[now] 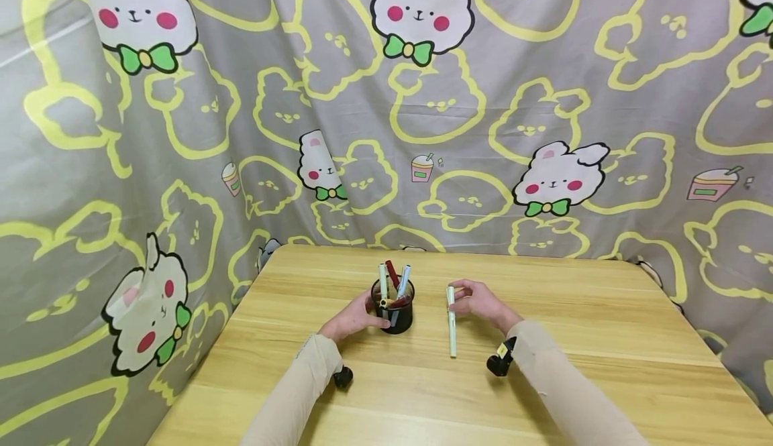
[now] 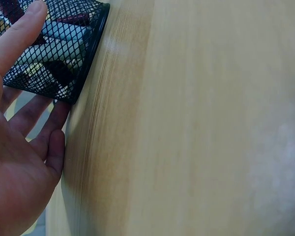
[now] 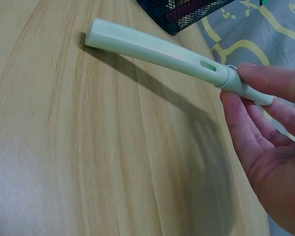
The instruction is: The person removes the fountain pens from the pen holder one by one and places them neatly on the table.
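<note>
A black mesh pen holder [image 1: 400, 322] stands on the wooden table, several pens and markers leaning inside. My left hand [image 1: 353, 316] holds it from the left side; in the left wrist view the thumb [image 2: 20, 37] lies across the mesh [image 2: 69, 54] and the other fingers reach behind it. To the right of the holder, my right hand [image 1: 480, 302] pinches a pale green pen [image 1: 452, 328] near one end, between thumb and fingertips. The right wrist view shows the slim oval window in the pen's barrel [image 3: 152, 51], its free end close over the tabletop.
The wooden table [image 1: 604, 339] runs back to a grey curtain [image 1: 471, 151] with cartoon bunnies, which also hangs along the left side. Small black cameras [image 1: 343, 377] sit at both wrists, low over the wood.
</note>
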The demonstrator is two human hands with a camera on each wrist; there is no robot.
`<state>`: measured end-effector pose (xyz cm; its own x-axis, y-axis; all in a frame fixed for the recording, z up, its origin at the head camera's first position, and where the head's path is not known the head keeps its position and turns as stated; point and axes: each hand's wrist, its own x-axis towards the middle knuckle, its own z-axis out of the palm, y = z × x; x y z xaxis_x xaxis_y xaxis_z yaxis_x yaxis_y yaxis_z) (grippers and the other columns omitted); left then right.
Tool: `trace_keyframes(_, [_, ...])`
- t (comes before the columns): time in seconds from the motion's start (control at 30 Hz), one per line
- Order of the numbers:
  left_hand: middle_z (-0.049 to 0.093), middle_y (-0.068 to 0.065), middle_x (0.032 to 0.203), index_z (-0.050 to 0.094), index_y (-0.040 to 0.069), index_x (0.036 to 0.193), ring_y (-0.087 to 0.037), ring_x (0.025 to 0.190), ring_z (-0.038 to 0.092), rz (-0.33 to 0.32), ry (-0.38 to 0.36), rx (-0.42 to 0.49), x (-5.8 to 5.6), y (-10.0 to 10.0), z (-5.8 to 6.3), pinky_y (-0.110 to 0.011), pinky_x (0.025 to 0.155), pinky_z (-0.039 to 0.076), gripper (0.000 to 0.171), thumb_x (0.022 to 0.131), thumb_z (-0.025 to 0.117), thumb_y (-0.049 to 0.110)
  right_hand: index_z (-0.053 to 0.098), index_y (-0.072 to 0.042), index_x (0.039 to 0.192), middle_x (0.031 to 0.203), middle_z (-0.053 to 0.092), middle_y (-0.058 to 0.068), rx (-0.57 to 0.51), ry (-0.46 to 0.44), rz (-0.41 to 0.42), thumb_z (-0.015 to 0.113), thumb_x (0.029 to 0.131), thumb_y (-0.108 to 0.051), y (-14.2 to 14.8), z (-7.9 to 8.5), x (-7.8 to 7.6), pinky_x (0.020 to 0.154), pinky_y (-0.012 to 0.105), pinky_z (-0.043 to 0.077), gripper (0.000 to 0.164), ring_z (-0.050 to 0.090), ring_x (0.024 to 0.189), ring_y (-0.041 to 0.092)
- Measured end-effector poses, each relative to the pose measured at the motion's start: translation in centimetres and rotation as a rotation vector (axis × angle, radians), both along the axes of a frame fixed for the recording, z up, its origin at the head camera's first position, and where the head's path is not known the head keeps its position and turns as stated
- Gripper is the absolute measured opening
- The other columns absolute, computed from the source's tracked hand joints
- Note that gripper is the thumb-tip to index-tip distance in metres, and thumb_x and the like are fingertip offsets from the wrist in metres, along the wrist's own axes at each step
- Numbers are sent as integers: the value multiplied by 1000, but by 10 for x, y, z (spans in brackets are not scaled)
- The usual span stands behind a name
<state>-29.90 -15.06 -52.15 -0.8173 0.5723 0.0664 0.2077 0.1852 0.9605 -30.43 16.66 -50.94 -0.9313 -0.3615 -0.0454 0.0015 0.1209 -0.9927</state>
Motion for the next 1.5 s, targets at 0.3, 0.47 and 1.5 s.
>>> trace_keyframes(0.3, [49, -7, 137, 34, 12, 145, -23, 122, 46, 12, -16, -14, 2, 0, 0, -42, 102, 33, 81, 77, 76, 0, 38, 17, 130, 99, 58, 24, 5, -12, -5, 68, 76, 12, -5, -4, -1, 73, 35, 54, 62, 65, 76, 21])
trace_keyframes(0.47, [48, -8, 138, 33, 10, 146, -25, 124, 45, 16, -25, -3, 3, 0, 2, -43, 102, 33, 82, 77, 75, -2, 44, 15, 128, 94, 62, 18, 111, 28, -32, 73, 76, 5, -6, -3, -3, 61, 30, 51, 60, 61, 69, 16])
trace_keyframes(1.5, [49, -10, 137, 32, 6, 146, -24, 122, 47, -17, -37, -16, 16, 1, 28, -40, 101, 35, 81, 77, 72, -6, 49, 14, 123, 90, 62, 15, 219, 31, -84, 73, 77, 3, -10, -9, -5, 56, 32, 49, 53, 57, 65, 16])
